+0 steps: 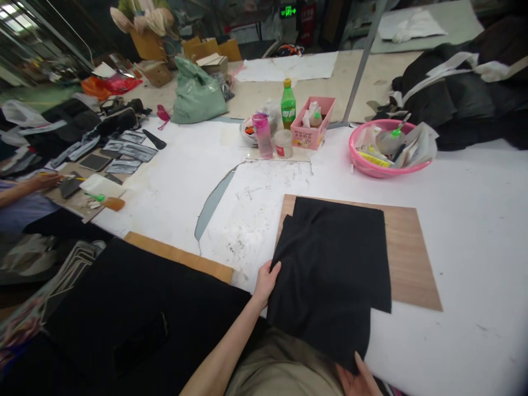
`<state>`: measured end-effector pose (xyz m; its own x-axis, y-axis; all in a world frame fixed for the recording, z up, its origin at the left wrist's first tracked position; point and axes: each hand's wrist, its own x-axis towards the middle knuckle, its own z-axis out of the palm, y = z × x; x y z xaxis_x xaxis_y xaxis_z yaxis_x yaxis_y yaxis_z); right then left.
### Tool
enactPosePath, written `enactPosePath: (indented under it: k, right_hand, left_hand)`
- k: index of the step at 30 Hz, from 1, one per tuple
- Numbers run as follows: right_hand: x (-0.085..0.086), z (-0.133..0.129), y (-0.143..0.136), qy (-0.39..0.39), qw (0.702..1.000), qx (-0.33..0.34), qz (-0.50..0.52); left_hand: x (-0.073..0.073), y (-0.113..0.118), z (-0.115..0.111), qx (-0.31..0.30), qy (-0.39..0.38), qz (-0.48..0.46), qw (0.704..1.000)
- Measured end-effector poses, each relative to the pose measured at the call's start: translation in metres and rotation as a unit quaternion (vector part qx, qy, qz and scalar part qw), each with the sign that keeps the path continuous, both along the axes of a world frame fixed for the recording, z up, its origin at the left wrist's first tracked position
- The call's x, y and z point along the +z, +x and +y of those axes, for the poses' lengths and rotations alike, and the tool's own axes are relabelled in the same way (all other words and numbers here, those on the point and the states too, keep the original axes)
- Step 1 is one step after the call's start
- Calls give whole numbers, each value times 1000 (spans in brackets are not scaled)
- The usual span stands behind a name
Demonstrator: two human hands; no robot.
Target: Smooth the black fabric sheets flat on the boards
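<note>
A black fabric piece (334, 269) lies over a thin wooden board (406, 253) on the white paper-covered table (474, 231). My left hand (266, 281) pinches the fabric's left edge near the table's front. My right hand (358, 378) holds the fabric's lower corner, which hangs over the table edge toward my lap. A second layer of black fabric shows under the top one at its upper left.
A large black cloth (136, 313) on another board (181, 257) lies to the left. Behind are a pink bottle (263, 135), green bottle (287, 103), pink box (313, 124) and pink basin (388, 148). Another person's hand (45, 180) works at the far left.
</note>
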<state>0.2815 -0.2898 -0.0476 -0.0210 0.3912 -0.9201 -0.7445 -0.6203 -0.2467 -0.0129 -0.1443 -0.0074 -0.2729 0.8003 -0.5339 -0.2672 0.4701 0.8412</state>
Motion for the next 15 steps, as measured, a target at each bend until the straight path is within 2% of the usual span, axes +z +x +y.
enactPosePath:
  k: [3,7,11,15]
  right_hand:
    - [22,16,-10,-30,995,-90,38]
    - [43,28,-25,-39,987,-138,74]
    - [52,28,-42,-29,985,-141,90]
    - [52,23,-54,53,989,-110,86]
  left_hand:
    - [3,-2,-2,-7,-19,-37,999]
    - [6,-6,-3,-31,-52,-93,994]
    - [4,-8,-2,-39,-96,-120,987]
    - [3,-8,0,-40,-153,-136,978]
